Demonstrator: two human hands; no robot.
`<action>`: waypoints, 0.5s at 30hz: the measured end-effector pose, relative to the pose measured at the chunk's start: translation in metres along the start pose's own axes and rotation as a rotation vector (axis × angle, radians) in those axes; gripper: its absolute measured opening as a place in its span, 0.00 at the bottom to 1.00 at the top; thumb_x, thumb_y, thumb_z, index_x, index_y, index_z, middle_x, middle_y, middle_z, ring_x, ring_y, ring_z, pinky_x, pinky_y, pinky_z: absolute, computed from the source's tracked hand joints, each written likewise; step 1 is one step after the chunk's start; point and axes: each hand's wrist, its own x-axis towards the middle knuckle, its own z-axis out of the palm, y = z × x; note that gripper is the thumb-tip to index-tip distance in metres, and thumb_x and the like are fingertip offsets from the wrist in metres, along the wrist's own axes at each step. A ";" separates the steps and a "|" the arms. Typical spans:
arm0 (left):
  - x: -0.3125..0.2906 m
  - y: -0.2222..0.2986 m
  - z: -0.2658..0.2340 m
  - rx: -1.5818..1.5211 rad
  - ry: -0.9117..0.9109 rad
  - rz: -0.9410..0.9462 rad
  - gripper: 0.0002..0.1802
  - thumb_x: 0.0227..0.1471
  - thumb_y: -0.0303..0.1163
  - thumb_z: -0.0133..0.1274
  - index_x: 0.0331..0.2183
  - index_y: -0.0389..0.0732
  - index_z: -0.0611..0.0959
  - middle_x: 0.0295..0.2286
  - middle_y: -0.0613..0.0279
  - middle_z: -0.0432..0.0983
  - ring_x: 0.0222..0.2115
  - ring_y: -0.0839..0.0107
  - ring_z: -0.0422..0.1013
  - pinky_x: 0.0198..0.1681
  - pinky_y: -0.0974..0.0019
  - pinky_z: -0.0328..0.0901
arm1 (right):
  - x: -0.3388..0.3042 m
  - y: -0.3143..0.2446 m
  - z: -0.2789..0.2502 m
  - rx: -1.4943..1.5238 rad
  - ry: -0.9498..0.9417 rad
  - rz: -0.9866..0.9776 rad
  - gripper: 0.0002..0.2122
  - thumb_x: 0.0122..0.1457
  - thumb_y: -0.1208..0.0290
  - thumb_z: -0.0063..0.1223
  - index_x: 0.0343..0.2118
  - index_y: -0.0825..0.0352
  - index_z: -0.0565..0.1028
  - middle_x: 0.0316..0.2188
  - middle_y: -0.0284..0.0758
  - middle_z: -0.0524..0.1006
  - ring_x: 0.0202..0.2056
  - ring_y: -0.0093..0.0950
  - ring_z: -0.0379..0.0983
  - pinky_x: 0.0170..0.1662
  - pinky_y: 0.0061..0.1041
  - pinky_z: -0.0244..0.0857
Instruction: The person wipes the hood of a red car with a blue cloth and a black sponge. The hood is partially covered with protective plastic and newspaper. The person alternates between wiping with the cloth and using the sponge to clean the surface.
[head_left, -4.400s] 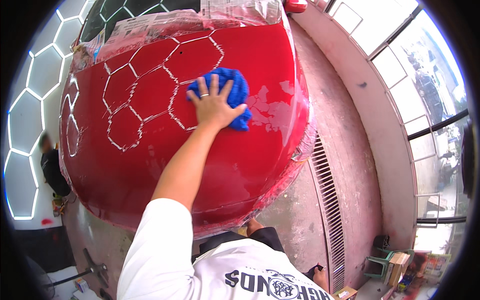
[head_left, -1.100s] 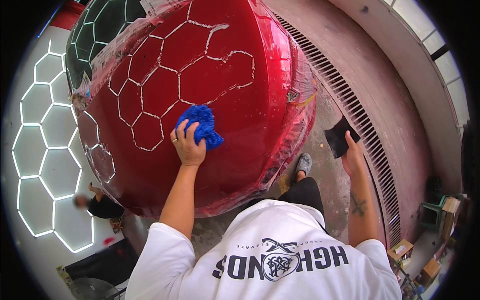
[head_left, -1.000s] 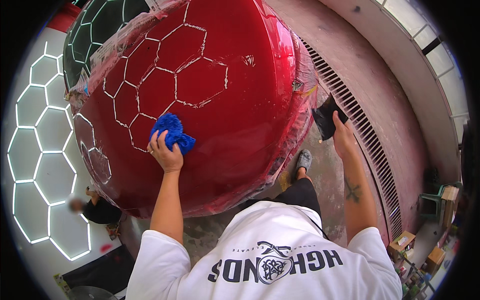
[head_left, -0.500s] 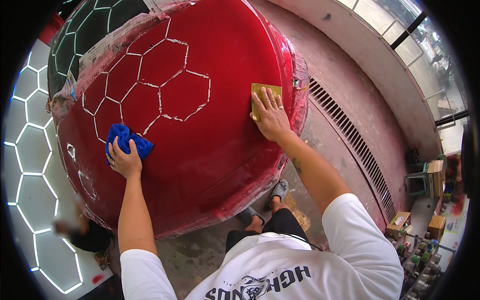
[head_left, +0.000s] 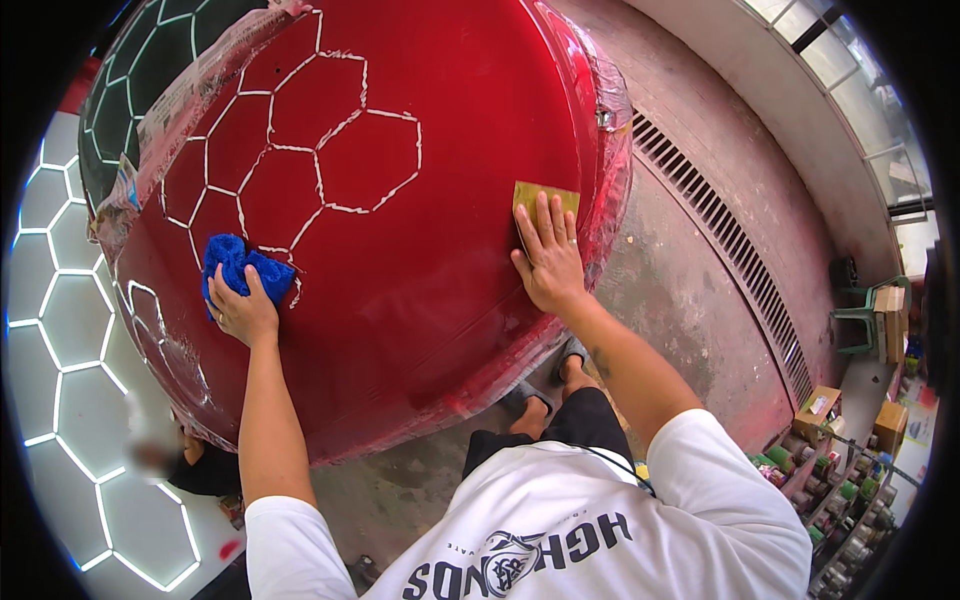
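A glossy red car hood curves in front of me, with white hexagon light reflections across its far left part. On its left side my left hand is closed round a bunched blue cloth, which touches the paint. Toward the hood's right edge my right hand presses down flat on a yellow sandpaper sheet, fingers stretched over it and the thumb spread to the left. The far end of the sheet shows beyond my fingers; the rest is hidden under the hand.
Masking paper and plastic film line the hood's edges. Beyond the paper is dark glass. A floor drain grate runs at right, near a green chair, boxes and several cans. Another person is at lower left.
My view has shifted, moving the hood upward in the picture. My right hand and the sandpaper have slid nearer me along the hood. The left hand stays on the cloth, with little movement.
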 end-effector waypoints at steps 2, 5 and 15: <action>-0.001 0.002 0.003 0.009 0.011 -0.012 0.38 0.67 0.63 0.52 0.69 0.58 0.69 0.72 0.56 0.60 0.72 0.43 0.53 0.71 0.33 0.54 | -0.002 0.002 -0.004 0.016 -0.014 -0.012 0.33 0.74 0.53 0.47 0.78 0.56 0.57 0.80 0.49 0.46 0.80 0.50 0.35 0.79 0.54 0.31; -0.005 0.012 0.001 0.007 0.030 -0.019 0.37 0.67 0.60 0.54 0.69 0.57 0.69 0.71 0.55 0.61 0.72 0.41 0.55 0.70 0.33 0.55 | 0.023 0.013 -0.012 -0.044 -0.032 -0.042 0.33 0.74 0.52 0.46 0.78 0.56 0.58 0.80 0.48 0.47 0.80 0.49 0.36 0.79 0.53 0.32; -0.004 0.022 0.000 -0.057 0.087 0.037 0.34 0.66 0.51 0.57 0.68 0.50 0.71 0.70 0.49 0.63 0.70 0.38 0.57 0.71 0.34 0.54 | 0.274 0.068 -0.041 -0.225 -0.063 -0.087 0.31 0.77 0.46 0.34 0.78 0.55 0.57 0.79 0.46 0.51 0.80 0.47 0.39 0.80 0.51 0.35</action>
